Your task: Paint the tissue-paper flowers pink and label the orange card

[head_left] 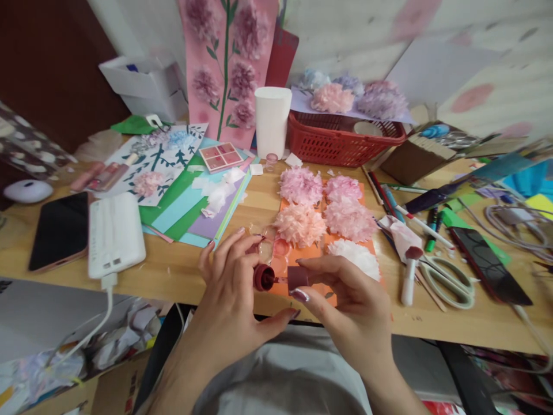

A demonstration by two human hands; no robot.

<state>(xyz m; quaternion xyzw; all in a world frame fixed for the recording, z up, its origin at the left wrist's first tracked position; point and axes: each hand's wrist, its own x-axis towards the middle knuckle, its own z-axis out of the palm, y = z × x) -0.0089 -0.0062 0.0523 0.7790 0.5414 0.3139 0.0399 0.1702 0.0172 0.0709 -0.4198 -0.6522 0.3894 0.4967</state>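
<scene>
My left hand (pixel 231 288) is closed around a small dark red bottle (pixel 263 278), its round opening turned toward the right. My right hand (pixel 341 288) pinches the bottle's dark cap (pixel 297 277), whose thin wand reaches into the bottle's mouth. Both hands hover at the front edge of the wooden table (pixel 181 268). Just behind them lies an orange sheet (pixel 322 253) carrying several pink and white tissue-paper flowers (pixel 301 223). A few small clear round blobs (pixel 273 249) sit on the sheet's near left corner.
A white power bank (pixel 114 233) and a black phone (pixel 60 229) lie at the left. A white cup (pixel 272 121) and red basket (pixel 343 138) stand behind. Scissors (pixel 447 281), pens, a glue stick (pixel 408 276) and another phone (pixel 488 262) lie right. Coloured paper sheets (pixel 190 207) cover the middle left.
</scene>
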